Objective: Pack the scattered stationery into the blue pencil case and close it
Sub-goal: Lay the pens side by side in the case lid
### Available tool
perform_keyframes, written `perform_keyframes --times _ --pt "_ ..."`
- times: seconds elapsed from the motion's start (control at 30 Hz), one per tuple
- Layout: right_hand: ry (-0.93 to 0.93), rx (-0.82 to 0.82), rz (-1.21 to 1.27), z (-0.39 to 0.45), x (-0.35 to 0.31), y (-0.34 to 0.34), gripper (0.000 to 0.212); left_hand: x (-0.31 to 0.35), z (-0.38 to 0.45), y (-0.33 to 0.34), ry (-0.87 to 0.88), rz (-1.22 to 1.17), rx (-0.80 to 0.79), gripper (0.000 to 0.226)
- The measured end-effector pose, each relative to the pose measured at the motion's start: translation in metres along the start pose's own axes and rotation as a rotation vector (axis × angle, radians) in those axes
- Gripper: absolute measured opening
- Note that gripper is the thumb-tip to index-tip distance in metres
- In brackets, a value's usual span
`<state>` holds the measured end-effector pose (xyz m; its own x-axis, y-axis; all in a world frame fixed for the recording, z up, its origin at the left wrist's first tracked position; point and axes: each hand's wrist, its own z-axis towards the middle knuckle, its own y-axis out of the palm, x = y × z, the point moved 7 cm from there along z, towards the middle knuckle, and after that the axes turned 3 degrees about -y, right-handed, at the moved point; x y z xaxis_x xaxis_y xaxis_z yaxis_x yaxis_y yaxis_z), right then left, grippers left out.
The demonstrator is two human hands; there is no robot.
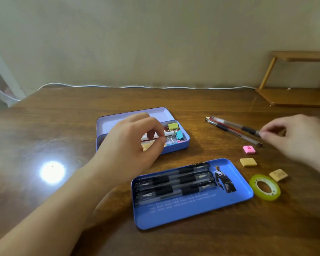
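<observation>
The blue pencil case (175,149) lies open mid-table with its lid (118,121) tipped back; coloured binder clips (174,126) and a white item sit inside. My left hand (131,146) hovers over the case, fingers loosely curled, with nothing visible in them. A blue tray (192,213) in front holds several black pens. Three loose pens (227,127) lie to the right. My blurred right hand (292,137) has its fingertips at their near end; whether it grips them is unclear. Nearby lie a pink eraser (249,149), a tan eraser (248,162), a beige eraser (278,174) and a yellow-green tape roll (265,187).
A wooden shelf (294,97) stands at the back right corner. A white cable (137,87) runs along the table's far edge by the wall. A bright light reflection (52,172) shows on the brown wooden table at the left.
</observation>
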<state>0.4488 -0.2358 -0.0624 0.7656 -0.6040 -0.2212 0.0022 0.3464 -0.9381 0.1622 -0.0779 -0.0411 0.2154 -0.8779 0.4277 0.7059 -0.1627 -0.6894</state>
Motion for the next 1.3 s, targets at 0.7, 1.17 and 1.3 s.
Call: perform_keyframes --times 0.7,1.17,1.3 --pt "-0.592 0.015 1.446 -0.095 -0.141 -0.018 0.043 0.056 -0.01 -0.004 0.169 -0.387 -0.006 0.006" --pt "-0.704 -0.105 0.584 -0.094 -0.129 -0.002 0.026 0.017 -0.012 0.005 -0.035 -0.492 -0.527 0.009" --pt "-0.819 -0.092 0.301 -0.097 -0.137 0.005 0.028 0.012 -0.018 0.015 -0.065 -0.383 -0.677 0.013"
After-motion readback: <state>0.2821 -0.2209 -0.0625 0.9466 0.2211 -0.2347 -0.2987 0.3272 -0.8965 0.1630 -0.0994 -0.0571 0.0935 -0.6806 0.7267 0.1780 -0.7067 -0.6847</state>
